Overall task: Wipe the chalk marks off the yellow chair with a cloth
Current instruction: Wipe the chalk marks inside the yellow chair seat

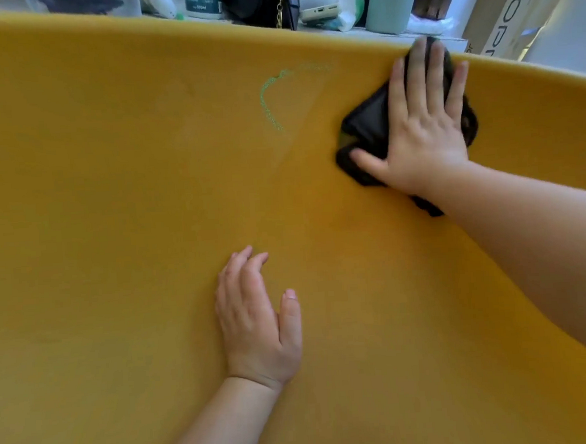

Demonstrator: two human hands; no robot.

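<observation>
Low centre, left hand (256,323) flat on the yellow chair (114,232), fingers loosely open, holding nothing; upper right, right hand (423,124) spread flat, pressing black cloth (367,121) near the chair's rim; upper centre, green chalk mark (270,99).

The chair (114,232) fills most of the frame. The right hand (423,128) lies flat on the cloth (367,121) at upper right, near the chair's top edge. The chalk mark (270,99) sits left of the cloth, upper centre. The left hand (256,320) rests on the chair at lower centre. A shelf (376,33) with clutter lies behind the top edge.
</observation>
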